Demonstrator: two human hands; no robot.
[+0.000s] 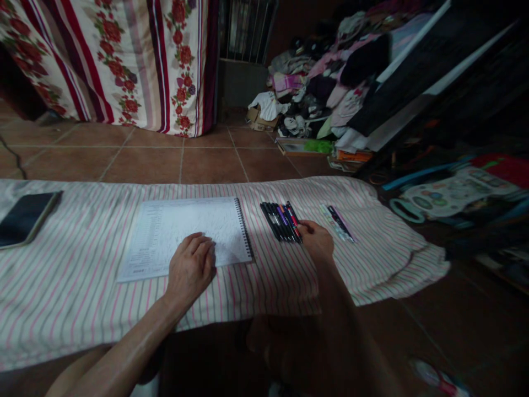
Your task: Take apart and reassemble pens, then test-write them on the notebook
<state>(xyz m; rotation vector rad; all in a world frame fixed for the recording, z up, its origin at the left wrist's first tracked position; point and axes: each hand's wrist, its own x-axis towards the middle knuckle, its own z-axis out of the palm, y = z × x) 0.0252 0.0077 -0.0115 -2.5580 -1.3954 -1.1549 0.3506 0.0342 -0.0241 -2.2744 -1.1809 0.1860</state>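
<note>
A spiral-bound notebook lies open on a pink-striped cloth spread over the floor. My left hand rests flat on the notebook's lower right part, fingers together and stretched out. To the right lies a row of several pens, black, purple and red. My right hand is at the near end of that row, fingers curled and touching the pens there; whether it grips one is unclear.
A dark phone lies at the cloth's left edge. Two more pens or markers lie right of the row. A floral curtain hangs behind; a pile of clothes and clutter fill the back right. Brown tiled floor beyond.
</note>
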